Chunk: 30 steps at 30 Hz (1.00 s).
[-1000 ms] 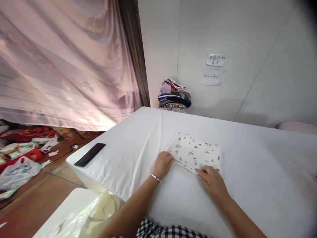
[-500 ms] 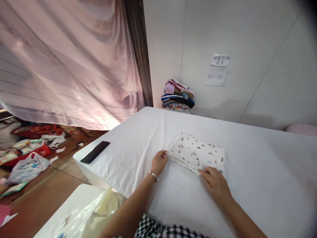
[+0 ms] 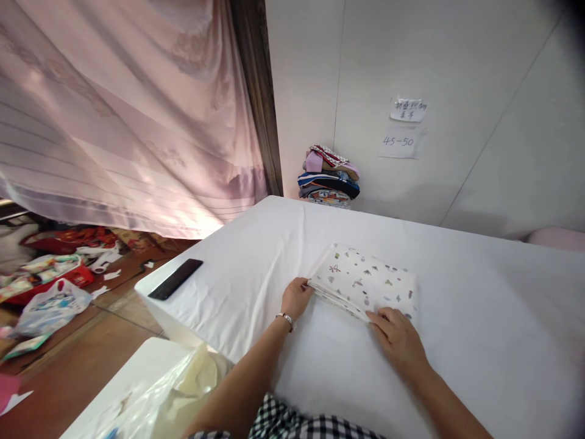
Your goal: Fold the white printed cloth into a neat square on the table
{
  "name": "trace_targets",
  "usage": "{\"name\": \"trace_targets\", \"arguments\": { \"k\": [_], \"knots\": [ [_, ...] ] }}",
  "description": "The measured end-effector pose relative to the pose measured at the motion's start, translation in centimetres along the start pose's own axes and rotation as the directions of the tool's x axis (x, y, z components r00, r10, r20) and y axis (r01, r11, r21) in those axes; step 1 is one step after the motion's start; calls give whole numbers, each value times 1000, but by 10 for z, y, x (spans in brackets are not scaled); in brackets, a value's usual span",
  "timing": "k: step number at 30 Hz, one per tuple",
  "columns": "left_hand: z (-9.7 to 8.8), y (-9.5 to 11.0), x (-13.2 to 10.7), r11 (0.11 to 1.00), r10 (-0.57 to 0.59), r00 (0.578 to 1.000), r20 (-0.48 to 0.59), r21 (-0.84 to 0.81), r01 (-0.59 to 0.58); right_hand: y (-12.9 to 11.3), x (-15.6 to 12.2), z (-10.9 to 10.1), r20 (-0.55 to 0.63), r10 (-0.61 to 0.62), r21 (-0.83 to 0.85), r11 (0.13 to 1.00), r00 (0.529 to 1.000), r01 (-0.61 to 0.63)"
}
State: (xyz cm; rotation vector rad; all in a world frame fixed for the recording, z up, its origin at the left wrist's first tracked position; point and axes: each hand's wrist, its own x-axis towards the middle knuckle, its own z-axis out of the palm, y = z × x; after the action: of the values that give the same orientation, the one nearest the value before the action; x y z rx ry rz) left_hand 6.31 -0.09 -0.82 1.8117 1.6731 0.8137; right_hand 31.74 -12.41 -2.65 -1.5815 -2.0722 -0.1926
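Note:
A white cloth (image 3: 354, 277) with small printed plants and shapes lies folded into a flat, layered rectangle on the white-covered table (image 3: 237, 262). My left hand (image 3: 295, 299), with a bracelet at the wrist, pinches its near left corner between thumb and fingers. At the near right corner my right hand (image 3: 397, 335) grips the folded edge, thumb at the front and fingers on top. Several layers show along the near edge between the two hands.
A black phone (image 3: 176, 279) lies at the table's left edge. Folded textiles (image 3: 328, 177) are stacked by the wall, under paper signs (image 3: 402, 143). A plastic bag (image 3: 183, 390) rests on a lower white surface at front left. Bags and clutter (image 3: 55, 305) cover the floor at left.
Almost nothing differs. My left hand has shifted very slightly to the right at the cloth's corner; the cloth and my right hand stay in place.

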Motion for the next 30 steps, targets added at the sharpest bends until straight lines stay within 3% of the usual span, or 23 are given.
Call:
{"name": "trace_targets", "arguments": {
  "k": [10,22,30],
  "knots": [
    [3,2,11,990,-30,1000,2,137,29,1,1,0,5,-3,32,999,1000,3],
    [3,-4,13,992,-29,1000,6,126,28,1,-1,1,17,4,43,999,1000,-5],
    [-2,-1,14,996,-85,994,-67,-46,82,0,1,-1,-24,-1,38,999,1000,2]
  ]
}}
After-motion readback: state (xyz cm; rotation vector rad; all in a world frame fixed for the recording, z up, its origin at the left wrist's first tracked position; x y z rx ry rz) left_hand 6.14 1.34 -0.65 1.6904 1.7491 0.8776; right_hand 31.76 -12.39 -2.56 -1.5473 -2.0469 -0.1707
